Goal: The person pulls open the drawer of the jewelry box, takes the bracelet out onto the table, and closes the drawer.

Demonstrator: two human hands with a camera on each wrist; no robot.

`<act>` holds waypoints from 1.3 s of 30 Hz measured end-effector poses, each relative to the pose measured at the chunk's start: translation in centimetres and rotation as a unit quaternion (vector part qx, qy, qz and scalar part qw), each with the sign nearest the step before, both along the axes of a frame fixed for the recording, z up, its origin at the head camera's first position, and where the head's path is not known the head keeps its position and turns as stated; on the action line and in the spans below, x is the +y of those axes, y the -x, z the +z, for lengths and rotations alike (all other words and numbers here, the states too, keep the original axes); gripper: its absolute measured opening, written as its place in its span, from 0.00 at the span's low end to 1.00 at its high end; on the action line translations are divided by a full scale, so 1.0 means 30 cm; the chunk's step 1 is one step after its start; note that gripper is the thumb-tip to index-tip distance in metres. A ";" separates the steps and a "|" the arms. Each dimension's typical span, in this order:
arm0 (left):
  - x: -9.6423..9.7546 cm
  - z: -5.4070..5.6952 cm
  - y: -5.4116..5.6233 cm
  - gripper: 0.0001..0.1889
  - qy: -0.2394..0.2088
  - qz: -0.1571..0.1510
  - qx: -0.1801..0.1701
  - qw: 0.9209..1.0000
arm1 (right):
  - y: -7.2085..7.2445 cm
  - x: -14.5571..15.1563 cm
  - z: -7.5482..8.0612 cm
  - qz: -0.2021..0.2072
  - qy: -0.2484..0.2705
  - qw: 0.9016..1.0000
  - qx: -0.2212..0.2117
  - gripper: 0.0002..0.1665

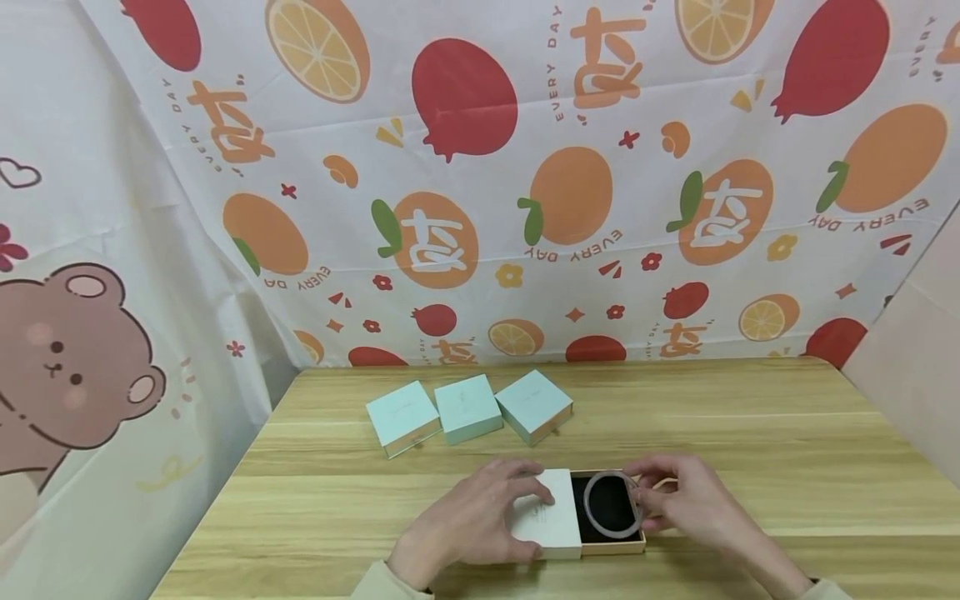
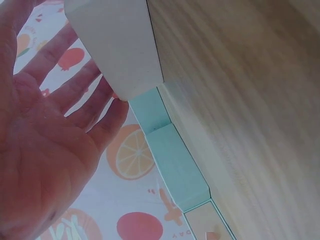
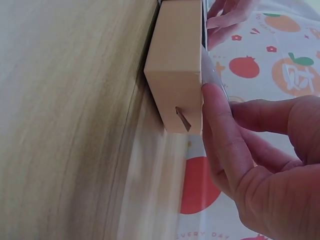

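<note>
A white drawer-style jewelry box (image 1: pixel 561 504) lies on the table, its tan drawer (image 1: pixel 613 549) pulled out to the right and lined in black. Over the lining, partly beyond the drawer's right edge, is a pale translucent bangle (image 1: pixel 588 505). My right hand (image 1: pixel 693 504) pinches the bangle's right side between thumb and fingers; the right wrist view shows this pinch close above the drawer (image 3: pixel 175 37) with its small ribbon pull. My left hand (image 1: pixel 476 512) grips the box's white sleeve, thumb at the near edge and fingers over the top.
Behind the white box, three mint-green boxes (image 1: pixel 467 407) stand side by side on the wooden table (image 1: pixel 315 517). A fruit-print cloth (image 1: pixel 480 208) hangs along the table's back edge, and a bear-print cloth (image 1: pixel 75 358) hangs at the left.
</note>
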State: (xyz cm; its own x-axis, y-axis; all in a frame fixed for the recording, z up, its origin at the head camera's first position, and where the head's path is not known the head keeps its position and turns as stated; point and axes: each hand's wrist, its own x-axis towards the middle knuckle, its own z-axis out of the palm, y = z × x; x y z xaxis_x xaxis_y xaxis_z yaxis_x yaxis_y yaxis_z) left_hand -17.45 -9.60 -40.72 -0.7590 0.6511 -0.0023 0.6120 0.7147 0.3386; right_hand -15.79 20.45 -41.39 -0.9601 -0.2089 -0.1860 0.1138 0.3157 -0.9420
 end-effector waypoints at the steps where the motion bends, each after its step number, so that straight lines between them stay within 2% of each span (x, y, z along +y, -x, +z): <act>1: 0.001 0.000 0.000 0.22 0.000 0.000 0.001 1.000 | 0.000 0.000 -0.001 -0.005 0.000 1.000 -0.002 0.20; 8: 0.003 -0.001 0.001 0.22 0.001 0.001 -0.001 1.000 | -0.003 0.015 -0.014 -0.030 0.014 0.999 0.015 0.21; 16: 0.006 0.007 0.004 0.22 -0.001 0.000 -0.002 1.000 | 0.023 0.060 -0.024 -0.105 0.019 0.994 0.002 0.25; 23: 0.007 0.008 0.002 0.22 -0.002 0.001 -0.003 1.000 | 0.050 0.105 -0.032 -0.140 0.018 0.990 -0.001 0.27; 31: 0.006 0.007 0.001 0.22 -0.001 0.003 -0.006 1.000 | 0.063 0.142 -0.041 -0.151 0.028 0.988 -0.019 0.28; 39: 0.006 0.008 0.000 0.21 -0.001 0.002 -0.008 1.000 | 0.079 0.178 -0.047 -0.157 0.013 0.988 -0.010 0.28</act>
State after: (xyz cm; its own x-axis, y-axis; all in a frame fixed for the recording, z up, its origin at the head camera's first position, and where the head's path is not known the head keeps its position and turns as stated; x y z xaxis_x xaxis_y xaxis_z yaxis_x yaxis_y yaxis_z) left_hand -17.44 -9.42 -40.48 -0.7613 0.6482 -0.0135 0.6037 0.7163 0.3500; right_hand -18.17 25.78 -42.79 -0.9748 0.0927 -0.2031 0.2197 0.2372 -0.9463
